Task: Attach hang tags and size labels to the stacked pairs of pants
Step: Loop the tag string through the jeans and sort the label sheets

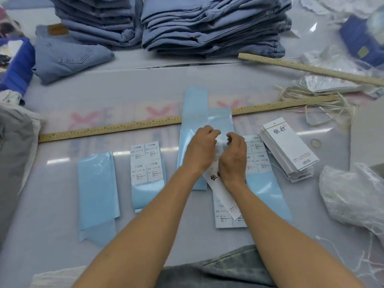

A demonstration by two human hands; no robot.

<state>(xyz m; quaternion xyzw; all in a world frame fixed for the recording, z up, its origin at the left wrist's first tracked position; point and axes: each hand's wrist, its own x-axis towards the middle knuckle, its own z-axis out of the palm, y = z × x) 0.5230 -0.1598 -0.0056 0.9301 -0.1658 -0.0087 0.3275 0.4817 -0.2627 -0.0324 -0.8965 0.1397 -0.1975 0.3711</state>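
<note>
Two tall stacks of folded blue pants (214, 28) stand at the back of the table. My left hand (200, 149) and my right hand (233, 157) meet fingertip to fingertip over a pale blue label sheet (220, 119). Both have curled fingers, and they seem to pinch a small size label between them; it is mostly hidden. One white hang tag (221, 193) lies slanted under my right wrist. More hang tags (288, 148) are piled to the right. Sheets of size labels marked S (146, 163) and XL (258, 157) lie flat on either side.
A long wooden ruler (110, 128) crosses the table behind the sheets, and a second ruler (311, 68) lies at the back right. Loose strings (311, 98), a rubber band (316, 143) and crumpled plastic (353, 196) sit to the right. A blue bin (16, 65) is at the left edge.
</note>
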